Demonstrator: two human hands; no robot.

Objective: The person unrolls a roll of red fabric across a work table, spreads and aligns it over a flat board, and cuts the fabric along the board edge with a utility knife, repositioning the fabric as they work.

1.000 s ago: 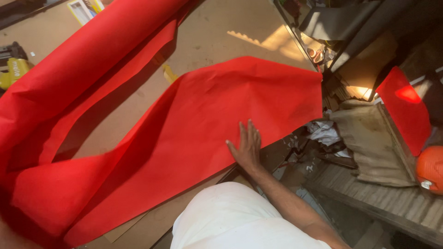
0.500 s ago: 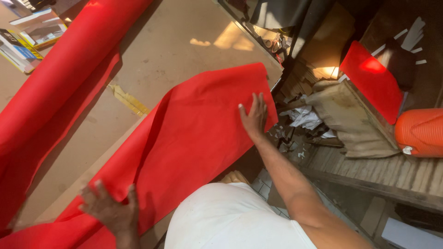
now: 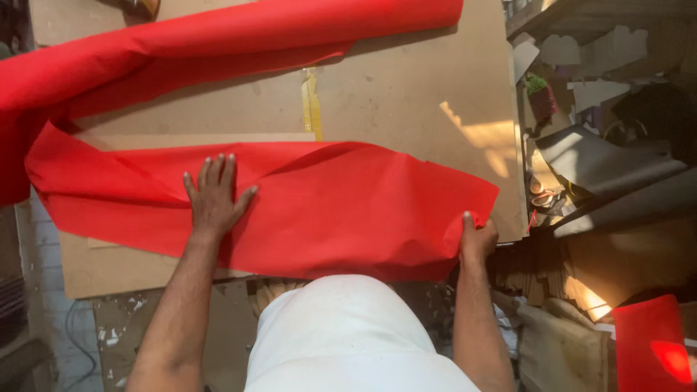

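Head view: left hand (image 3: 214, 199) flat on red sheet (image 3: 348, 210), right hand (image 3: 477, 239) pinching edge; board (image 3: 406, 94) beneath.

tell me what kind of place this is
Probably a small craft or upholstery workshop. Both hands, left hand and right hand, spread a long red sheet over a brown board worktable, with offcuts and scraps piled alongside.

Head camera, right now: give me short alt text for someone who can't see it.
A person's left hand presses flat on a long sheet of red paper-like material spread over a brown board worktable, while the right hand grips the sheet's near right corner. The material runs left and loops back across the table's far side; cluttered shelves of scraps stand to the right.
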